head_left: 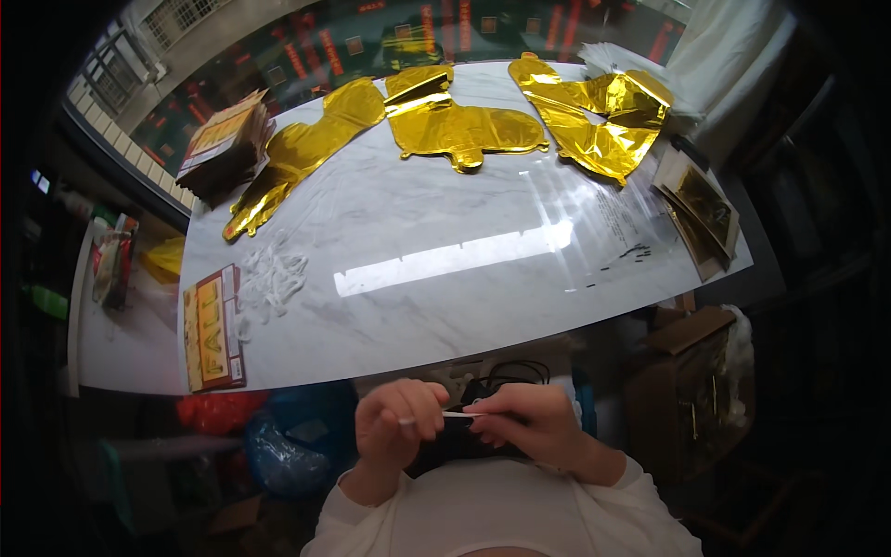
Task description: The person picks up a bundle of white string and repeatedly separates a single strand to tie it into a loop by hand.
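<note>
In front of my body, below the table's near edge, a thin white strip (458, 414) runs between my two hands. My right hand (536, 420) pinches it between thumb and fingers. The fingers of my left hand (399, 420) are curled in at the strip's other end, and a light ring shows on one of them. The strip is too small to name its kind. On the table lie flattened gold foil balloons: a long one (320, 139) at the left, one (464, 128) in the middle and one (603, 121) at the right.
The white marbled table (418, 320) carries a stack of printed cards (221, 144), one printed card package (213, 330), loose white strips (276, 278), clear plastic film (594, 227) and packets with gold foil (701, 213). Below stand a blue bag (302, 436) and a cardboard box (691, 390).
</note>
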Motion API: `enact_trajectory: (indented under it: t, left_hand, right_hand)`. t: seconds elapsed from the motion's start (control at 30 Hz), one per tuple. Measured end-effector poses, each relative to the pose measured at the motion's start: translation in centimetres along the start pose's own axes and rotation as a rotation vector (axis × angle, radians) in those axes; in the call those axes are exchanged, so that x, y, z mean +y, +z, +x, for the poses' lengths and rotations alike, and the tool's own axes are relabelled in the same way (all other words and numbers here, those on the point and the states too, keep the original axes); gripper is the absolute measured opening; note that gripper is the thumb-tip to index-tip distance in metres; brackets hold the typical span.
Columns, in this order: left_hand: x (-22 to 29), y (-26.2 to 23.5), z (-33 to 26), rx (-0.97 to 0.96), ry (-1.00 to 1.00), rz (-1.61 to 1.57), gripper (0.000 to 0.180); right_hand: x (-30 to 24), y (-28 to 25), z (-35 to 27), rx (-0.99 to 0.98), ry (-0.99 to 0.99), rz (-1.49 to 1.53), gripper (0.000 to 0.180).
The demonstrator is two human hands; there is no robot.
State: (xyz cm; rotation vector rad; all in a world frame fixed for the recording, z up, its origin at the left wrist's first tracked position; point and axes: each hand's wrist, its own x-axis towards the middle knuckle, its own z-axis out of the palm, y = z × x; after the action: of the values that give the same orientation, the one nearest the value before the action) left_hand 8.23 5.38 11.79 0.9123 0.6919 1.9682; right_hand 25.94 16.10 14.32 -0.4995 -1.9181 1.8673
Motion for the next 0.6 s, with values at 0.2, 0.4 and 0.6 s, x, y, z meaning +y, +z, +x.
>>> enact_trajectory:
  t: [0.2,0.4,0.6]
  left_hand:
    - [-1.3,-1.1,-1.5,0.214,0.027,0.131,0.054]
    - [-1.3,2.4,-1.3,-0.194,-0.236,0.180,0.079]
    - [-0.6,1.0,-1.7,-0.331,-0.522,0.151,0.062]
  right_hand:
    - [-1.2,-0.3,0.4,0.011,-0.372,-0.544,0.020]
    - [-1.2,1.3,0.8,0.099,-0.525,-0.695,0.013]
    - [-1.6,-0.4,0.8,-0.006,-0.325,-0.469,0.011]
